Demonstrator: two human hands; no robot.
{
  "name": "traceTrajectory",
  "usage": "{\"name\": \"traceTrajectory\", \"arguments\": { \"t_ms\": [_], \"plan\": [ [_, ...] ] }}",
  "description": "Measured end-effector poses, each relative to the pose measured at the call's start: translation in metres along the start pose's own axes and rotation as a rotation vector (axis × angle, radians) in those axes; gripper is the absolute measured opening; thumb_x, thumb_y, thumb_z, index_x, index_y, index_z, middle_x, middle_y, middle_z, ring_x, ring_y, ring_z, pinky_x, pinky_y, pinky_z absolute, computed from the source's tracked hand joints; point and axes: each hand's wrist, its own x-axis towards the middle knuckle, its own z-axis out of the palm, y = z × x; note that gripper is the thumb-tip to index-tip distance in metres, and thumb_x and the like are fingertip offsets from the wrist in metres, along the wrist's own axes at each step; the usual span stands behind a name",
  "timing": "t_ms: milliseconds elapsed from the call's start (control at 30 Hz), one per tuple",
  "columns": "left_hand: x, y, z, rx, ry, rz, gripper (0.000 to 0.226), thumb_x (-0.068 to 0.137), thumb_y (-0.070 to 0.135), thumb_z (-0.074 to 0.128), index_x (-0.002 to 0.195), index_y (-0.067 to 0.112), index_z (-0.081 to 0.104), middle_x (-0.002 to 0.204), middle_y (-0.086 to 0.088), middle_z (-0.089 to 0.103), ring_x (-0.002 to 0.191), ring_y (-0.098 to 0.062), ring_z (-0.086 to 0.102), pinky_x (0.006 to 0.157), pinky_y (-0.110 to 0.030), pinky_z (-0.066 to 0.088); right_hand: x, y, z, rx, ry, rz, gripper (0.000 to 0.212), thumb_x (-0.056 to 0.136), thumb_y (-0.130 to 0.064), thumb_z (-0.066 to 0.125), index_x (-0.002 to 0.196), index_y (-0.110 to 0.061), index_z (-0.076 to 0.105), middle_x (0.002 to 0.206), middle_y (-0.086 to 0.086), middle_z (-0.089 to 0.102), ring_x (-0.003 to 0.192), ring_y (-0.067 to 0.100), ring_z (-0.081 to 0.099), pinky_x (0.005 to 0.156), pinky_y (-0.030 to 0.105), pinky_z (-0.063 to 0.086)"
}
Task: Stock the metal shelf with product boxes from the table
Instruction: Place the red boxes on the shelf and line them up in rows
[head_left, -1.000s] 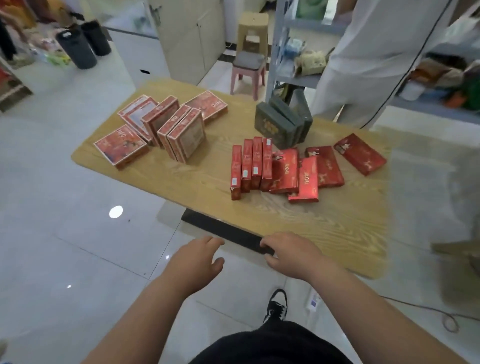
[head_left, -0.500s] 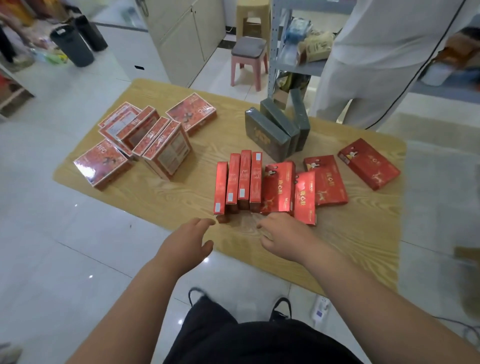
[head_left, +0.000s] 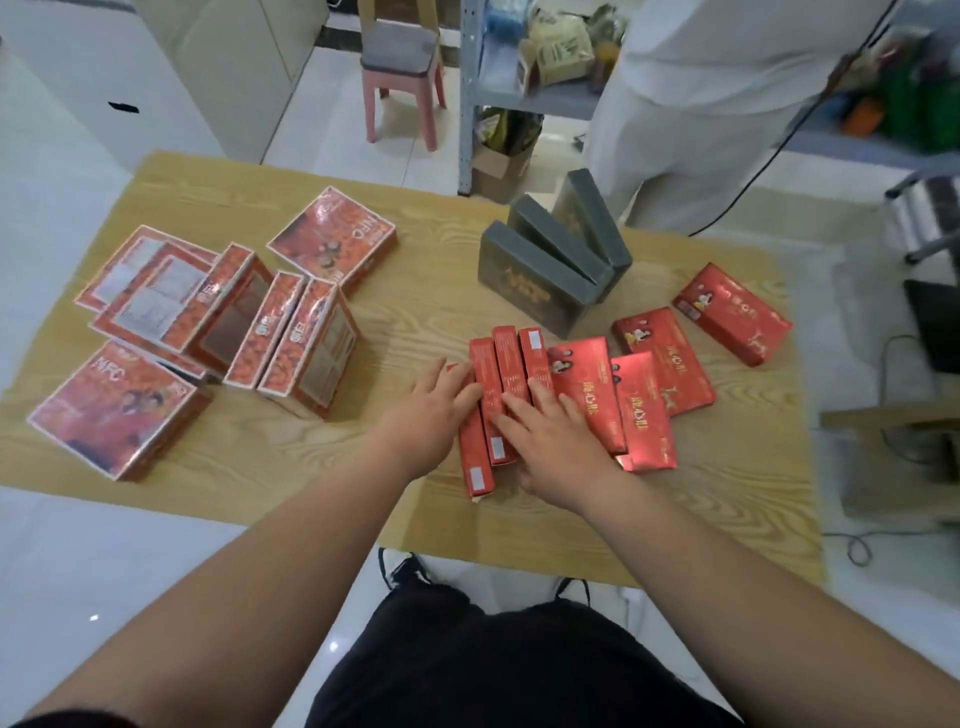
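Note:
A row of slim red boxes (head_left: 506, 364) stands on edge in the middle of the wooden table (head_left: 426, 291). My left hand (head_left: 436, 400) lies against the row's left side, fingers spread. My right hand (head_left: 550, 441) rests flat over the near ends of the row, covering them. Flat red boxes (head_left: 665, 358) lie just right of the row, one more (head_left: 732, 312) farther right. Three dark grey boxes (head_left: 535, 280) lean together behind them. Larger orange-red boxes (head_left: 119, 405) are piled on the table's left. The grey metal shelf (head_left: 467, 93) stands beyond the table.
A person in white (head_left: 701, 104) stands between the table's far right side and the shelf. A pink stool (head_left: 402, 67) and a white cabinet (head_left: 156, 67) are at the back left. A cable (head_left: 857, 545) trails on the floor at right.
I have stepped closer to the table. Both hands moved forward from its near edge onto the row of slim red boxes.

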Motion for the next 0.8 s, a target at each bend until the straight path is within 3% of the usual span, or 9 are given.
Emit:
{"name": "traceTrajectory", "arguments": {
  "t_ms": [100,200,267,367,467,533,600,800],
  "plan": [
    [0.012,-0.018,0.004,-0.014,0.005,0.096,0.067,0.087,0.016,0.063,0.148,0.017,0.036,0.158,-0.010,0.028,0.146,-0.044,0.022,0.111,-0.054,0.036,0.001,-0.007,0.003,-0.017,0.012,0.032,0.068,0.077,-0.043,0.074,0.139,-0.026,0.053,0.159,0.002,0.038,0.152,0.037,0.019,0.116,0.062,0.021],
    [0.015,-0.037,0.013,0.012,0.055,0.193,0.061,0.075,0.020,0.077,0.129,0.012,0.050,0.129,-0.015,0.053,0.122,-0.047,0.048,0.097,-0.053,0.049,0.000,-0.014,0.009,-0.016,0.046,0.053,0.062,0.071,-0.056,0.074,0.124,-0.026,0.061,0.153,0.000,0.048,0.150,0.035,0.028,0.114,0.064,0.028],
    [0.014,-0.049,0.015,0.015,0.070,0.231,0.065,0.073,0.024,0.077,0.128,0.016,0.043,0.122,-0.016,0.053,0.113,-0.043,0.050,0.091,-0.051,0.052,0.001,-0.016,0.012,0.007,0.052,0.081,0.066,0.069,-0.061,0.076,0.122,-0.024,0.062,0.152,0.001,0.048,0.149,0.034,0.029,0.113,0.064,0.031],
    [0.009,-0.060,0.015,0.003,0.138,0.282,0.041,0.077,0.030,0.060,0.115,0.015,0.057,0.110,-0.015,0.053,0.101,-0.039,0.051,0.080,-0.048,0.054,0.001,-0.020,0.016,0.047,0.107,0.123,0.064,0.064,-0.055,0.080,0.117,-0.022,0.063,0.146,0.007,0.051,0.144,0.034,0.036,0.107,0.058,0.037],
    [-0.004,-0.069,0.021,-0.091,0.068,0.216,0.041,0.073,0.025,0.070,0.111,0.018,0.057,0.117,-0.013,0.051,0.106,-0.036,0.051,0.069,-0.046,0.057,-0.004,-0.024,0.021,0.084,0.204,0.146,0.054,0.063,-0.044,0.079,0.109,-0.021,0.062,0.121,0.008,0.055,0.116,0.032,0.050,0.088,0.046,0.047],
    [-0.017,-0.071,0.028,-0.153,0.001,0.155,0.050,0.077,0.028,0.073,0.120,0.021,0.049,0.128,-0.009,0.048,0.113,-0.033,0.051,0.070,-0.044,0.057,-0.012,-0.026,0.029,0.118,0.269,0.120,0.039,0.068,-0.032,0.075,0.102,-0.018,0.061,0.102,0.005,0.053,0.093,0.027,0.051,0.076,0.039,0.050],
    [-0.031,-0.071,0.033,-0.190,-0.036,0.123,0.050,0.081,0.033,0.071,0.123,0.021,0.047,0.125,-0.005,0.052,0.110,-0.031,0.054,0.077,-0.043,0.054,-0.021,-0.026,0.038,0.170,0.298,0.098,0.029,0.074,-0.023,0.073,0.099,-0.016,0.062,0.092,0.003,0.049,0.082,0.023,0.050,0.065,0.034,0.051],
    [-0.059,-0.057,0.043,-0.305,0.034,-0.031,0.039,0.078,0.018,0.075,0.115,0.018,0.061,0.111,-0.003,0.059,0.100,-0.029,0.059,0.080,-0.038,0.050,-0.044,-0.011,0.055,0.241,0.290,0.081,0.034,0.078,-0.030,0.076,0.104,-0.017,0.059,0.095,0.006,0.049,0.082,0.024,0.052,0.057,0.035,0.053]
  ]
}}
